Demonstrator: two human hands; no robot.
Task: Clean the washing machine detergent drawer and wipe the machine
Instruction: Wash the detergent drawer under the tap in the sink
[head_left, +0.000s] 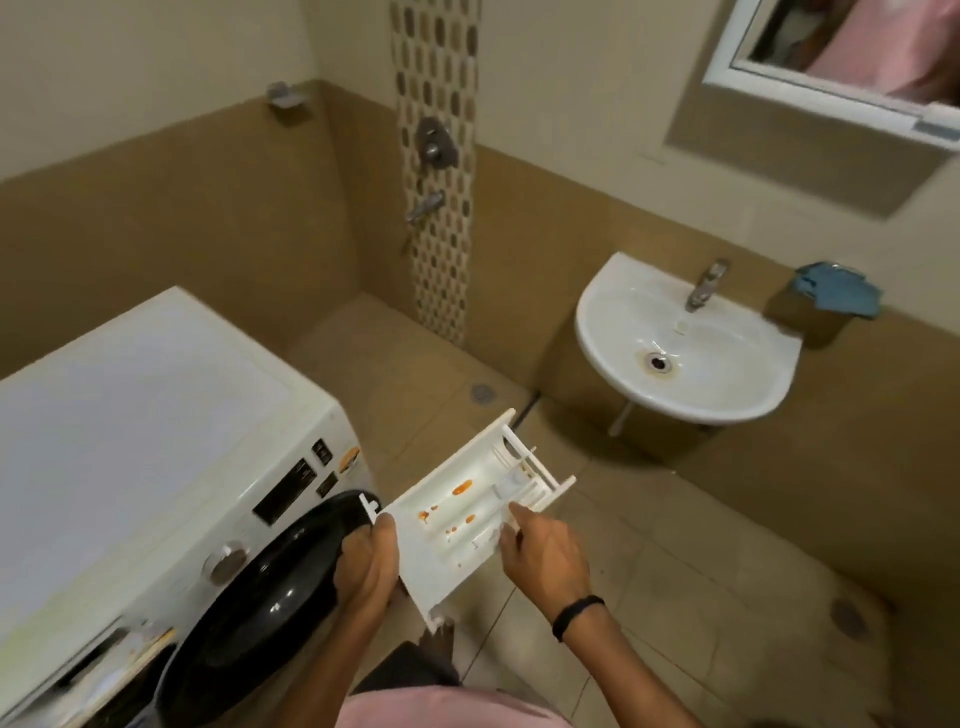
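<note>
The white detergent drawer (462, 512) is out of the machine and held in the air in front of me, its compartments spotted with orange residue. My left hand (366, 564) grips its near left edge with the thumb on the rim. My right hand (540, 553) holds the right side, forefinger stretched along the rim toward the far compartments. The white front-loading washing machine (140, 447) stands at the left with its dark round door (270, 587) beside my left hand.
A white wall basin (613, 332) with a tap (704, 286) hangs at the right, past the drawer. A blue cloth (836, 288) lies on a ledge to its right. Shower fittings (434, 145) are on the far wall; a floor drain (483, 393) sits below.
</note>
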